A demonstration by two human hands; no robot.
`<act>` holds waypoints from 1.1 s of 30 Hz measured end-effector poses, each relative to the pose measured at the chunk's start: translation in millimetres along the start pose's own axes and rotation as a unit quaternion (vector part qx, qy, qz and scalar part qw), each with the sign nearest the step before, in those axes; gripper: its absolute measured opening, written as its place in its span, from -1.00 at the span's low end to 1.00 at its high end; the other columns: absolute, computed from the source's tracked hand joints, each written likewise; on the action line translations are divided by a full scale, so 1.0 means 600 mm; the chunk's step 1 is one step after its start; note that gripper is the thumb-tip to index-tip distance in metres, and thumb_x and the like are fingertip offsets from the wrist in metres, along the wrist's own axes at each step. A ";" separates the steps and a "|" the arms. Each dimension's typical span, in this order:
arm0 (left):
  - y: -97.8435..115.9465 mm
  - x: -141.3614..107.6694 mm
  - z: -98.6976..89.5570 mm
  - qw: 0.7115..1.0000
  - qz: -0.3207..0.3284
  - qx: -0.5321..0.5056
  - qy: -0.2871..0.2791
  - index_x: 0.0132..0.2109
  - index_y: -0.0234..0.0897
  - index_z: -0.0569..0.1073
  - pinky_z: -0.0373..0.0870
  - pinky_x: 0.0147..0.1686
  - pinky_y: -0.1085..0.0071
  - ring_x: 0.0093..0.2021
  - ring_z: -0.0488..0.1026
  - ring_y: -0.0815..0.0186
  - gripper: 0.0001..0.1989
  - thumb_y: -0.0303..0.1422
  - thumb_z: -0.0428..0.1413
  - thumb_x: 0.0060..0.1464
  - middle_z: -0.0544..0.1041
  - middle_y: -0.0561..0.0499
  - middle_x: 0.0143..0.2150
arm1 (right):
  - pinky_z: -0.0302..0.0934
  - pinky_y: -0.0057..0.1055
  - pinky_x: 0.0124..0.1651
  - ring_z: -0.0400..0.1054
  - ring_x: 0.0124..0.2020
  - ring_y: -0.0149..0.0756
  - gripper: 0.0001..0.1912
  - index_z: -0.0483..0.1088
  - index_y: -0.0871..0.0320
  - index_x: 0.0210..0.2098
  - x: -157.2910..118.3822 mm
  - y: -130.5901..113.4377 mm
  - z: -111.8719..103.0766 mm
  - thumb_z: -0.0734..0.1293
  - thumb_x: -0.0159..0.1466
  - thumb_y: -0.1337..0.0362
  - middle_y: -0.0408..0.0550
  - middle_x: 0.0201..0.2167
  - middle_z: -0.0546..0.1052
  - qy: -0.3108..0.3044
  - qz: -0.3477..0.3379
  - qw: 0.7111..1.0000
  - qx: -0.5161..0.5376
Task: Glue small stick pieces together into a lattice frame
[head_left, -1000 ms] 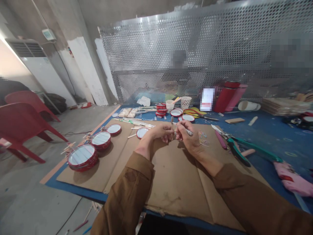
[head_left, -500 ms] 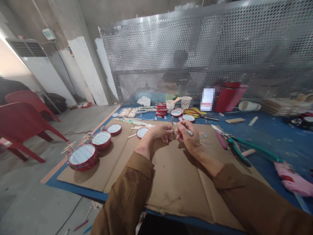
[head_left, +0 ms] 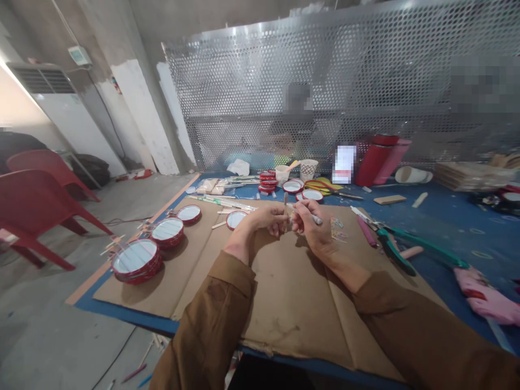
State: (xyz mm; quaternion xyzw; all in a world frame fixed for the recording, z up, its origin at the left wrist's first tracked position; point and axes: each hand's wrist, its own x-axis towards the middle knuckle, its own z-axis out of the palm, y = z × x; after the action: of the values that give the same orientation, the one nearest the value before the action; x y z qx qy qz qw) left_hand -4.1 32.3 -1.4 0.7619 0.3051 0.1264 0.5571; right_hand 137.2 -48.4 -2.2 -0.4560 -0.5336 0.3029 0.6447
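Over the middle of the cardboard sheet my two hands meet. My left hand is closed on a small flat wooden stick, which stands upright from the fingertips. My right hand grips a white pen, held as for writing, with its front end against or very near the stick; the fingers hide the tip. Just right of that hand lie several coloured rubber bands. Left of my left hand is a small red-rimmed round tin with a white face, with wooden sticks beside it.
Several red tins strung with sticks, one large, line the cardboard's left side. Green-handled pliers and a purple pen lie at right. Behind are paper cups, yellow-handled scissors, a phone and a red bottle.
Hardly anything differs. Both hands keep their hold on the stick and the pen, with only a slight shift of the fingers and the view.
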 end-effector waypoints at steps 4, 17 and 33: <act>0.004 -0.004 0.001 1.000 -0.002 -0.001 -0.001 -0.30 -0.33 0.33 0.30 -0.52 0.56 -0.58 0.43 0.48 -0.77 -0.25 0.02 0.25 0.46 0.06 -0.49 | 0.05 -0.58 -0.71 0.25 -0.72 -0.49 -0.62 0.31 0.11 -0.38 0.002 0.002 0.000 0.32 0.19 -0.10 -0.26 -0.63 0.38 0.001 0.009 1.000 -0.013; 0.007 -0.004 0.001 1.000 -0.015 0.003 0.002 -0.32 -0.33 0.31 0.30 -0.51 0.55 -0.59 0.42 0.48 -0.79 -0.28 0.00 0.25 0.45 0.07 -0.50 | 0.10 -0.58 -0.69 0.25 -0.71 -0.51 -0.62 0.31 0.11 -0.38 0.003 0.004 -0.001 0.33 0.20 -0.09 -0.25 -0.61 0.40 0.002 0.012 1.000 -0.011; 0.003 -0.004 0.001 1.000 0.007 -0.002 0.001 -0.28 -0.34 0.35 0.30 -0.52 0.55 -0.57 0.44 0.45 -0.73 -0.19 0.03 0.24 0.43 0.05 -0.50 | 0.08 -0.57 -0.69 0.25 -0.70 -0.50 -0.64 0.30 0.10 -0.36 0.000 -0.002 0.000 0.31 0.21 -0.08 -0.26 -0.60 0.37 -0.015 -0.011 1.000 -0.013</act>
State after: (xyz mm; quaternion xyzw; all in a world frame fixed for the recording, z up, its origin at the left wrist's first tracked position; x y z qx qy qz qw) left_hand -5.3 30.0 0.5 0.7629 0.3003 0.1319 0.5572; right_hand 137.4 -48.8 -1.0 -0.4540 -0.5522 0.2952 0.6339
